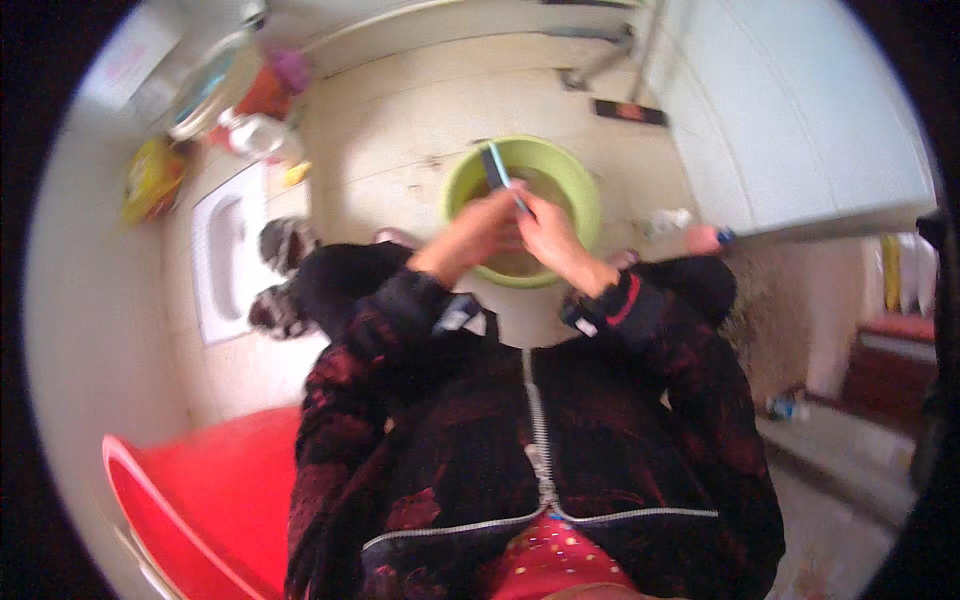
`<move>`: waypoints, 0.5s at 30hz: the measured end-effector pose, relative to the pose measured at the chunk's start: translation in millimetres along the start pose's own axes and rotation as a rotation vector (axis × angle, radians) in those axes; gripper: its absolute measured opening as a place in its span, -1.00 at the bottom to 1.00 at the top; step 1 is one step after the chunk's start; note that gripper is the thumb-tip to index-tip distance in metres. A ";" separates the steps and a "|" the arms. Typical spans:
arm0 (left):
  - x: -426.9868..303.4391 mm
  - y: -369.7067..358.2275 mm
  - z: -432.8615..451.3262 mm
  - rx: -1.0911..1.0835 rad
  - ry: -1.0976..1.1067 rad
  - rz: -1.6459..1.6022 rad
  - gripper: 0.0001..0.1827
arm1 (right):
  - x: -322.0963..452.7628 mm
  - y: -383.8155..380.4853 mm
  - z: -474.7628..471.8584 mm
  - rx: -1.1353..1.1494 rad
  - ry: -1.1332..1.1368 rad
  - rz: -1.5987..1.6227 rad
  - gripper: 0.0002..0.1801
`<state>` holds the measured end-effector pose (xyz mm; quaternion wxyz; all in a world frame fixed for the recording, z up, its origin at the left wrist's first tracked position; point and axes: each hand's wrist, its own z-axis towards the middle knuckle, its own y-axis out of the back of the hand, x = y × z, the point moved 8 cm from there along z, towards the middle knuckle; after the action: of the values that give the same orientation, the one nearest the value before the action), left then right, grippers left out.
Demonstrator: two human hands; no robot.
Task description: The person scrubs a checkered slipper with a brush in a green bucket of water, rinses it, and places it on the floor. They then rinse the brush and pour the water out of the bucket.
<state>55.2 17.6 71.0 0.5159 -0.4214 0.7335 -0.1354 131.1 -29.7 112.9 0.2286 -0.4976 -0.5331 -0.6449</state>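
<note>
A light green plastic basin (589,195) stands on the tiled floor between the feet, with murky liquid in it. Both hands meet above it. My left hand (480,229) and my right hand (551,229) touch each other around a slim dark object with a light blue edge (493,165), which points up and to the left over the basin. The fingers are blurred, so how each hand grips this object is partly hidden.
A white squat toilet (225,255) is at the left, beside two dark patterned slippers or cloths (285,244). A white plastic bottle (259,136) lies farther up. A red plastic tub (217,472) is at lower left. A black-headed floor brush (628,112) stands near the pale door (802,112).
</note>
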 end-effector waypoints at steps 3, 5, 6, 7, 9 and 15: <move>25.8 24.9 22.6 -0.349 0.022 -0.022 -0.76 | -20.2 -29.0 -7.3 0.067 0.042 0.013 -0.76; 26.6 38.5 23.3 -0.460 0.024 -0.021 -0.78 | -61.4 -34.0 2.2 0.293 -0.091 0.111 -0.67; 19.3 44.4 22.0 -0.439 -0.006 -0.088 -0.78 | -79.8 -24.5 15.6 0.287 -0.096 0.045 -0.65; 13.8 47.7 18.6 -0.405 -0.030 -0.151 -0.78 | -98.8 -8.9 24.0 0.256 -0.092 -0.005 -0.62; -2.2 62.9 5.8 -0.465 -0.059 -0.087 -0.73 | -127.3 35.9 42.0 0.067 -0.034 -0.259 -0.62; -12.8 89.0 0.6 -0.454 -0.187 0.013 -0.70 | -178.2 63.5 14.3 0.250 -0.149 0.011 -0.56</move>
<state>14.5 81.6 22.6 0.4746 -0.5327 0.6966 0.0758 260.5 -79.4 -16.5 0.2521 -0.5145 -0.6222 -0.5335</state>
